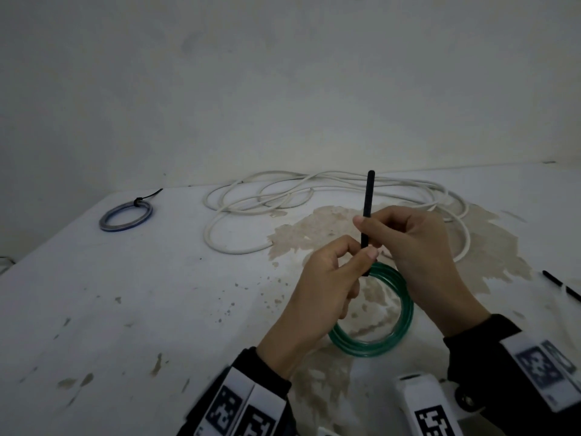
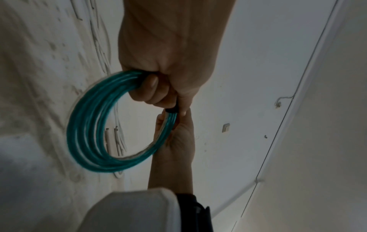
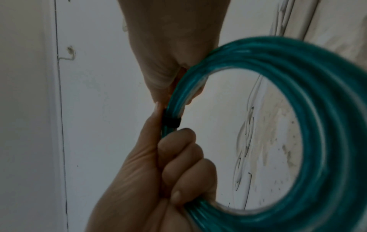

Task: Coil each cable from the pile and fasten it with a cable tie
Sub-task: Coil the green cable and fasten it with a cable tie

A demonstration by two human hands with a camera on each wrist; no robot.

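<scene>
A green cable coil [image 1: 407,309] hangs above the table between both hands. My left hand [image 1: 327,284] grips the coil's top with curled fingers, thumb tip against a black cable tie [image 1: 368,196]. The tie's tail stands straight up, and my right hand [image 1: 412,243] pinches it just above the left thumb. In the left wrist view my left hand [image 2: 170,62] clasps the coil [image 2: 85,125] beside the tie [image 2: 172,109], with my right hand [image 2: 176,141] opposite. The right wrist view shows the tie [image 3: 171,121] wrapped round the coil [image 3: 327,125], between right hand [image 3: 170,47] and left hand [image 3: 158,172].
A loose white cable [image 1: 330,177] sprawls across the back of the stained white table [image 1: 125,309]. A blue coil [image 1: 103,221], bound with a black tie, lies at the back left. Spare black ties [image 1: 553,280] lie near the right edge. A wall stands behind.
</scene>
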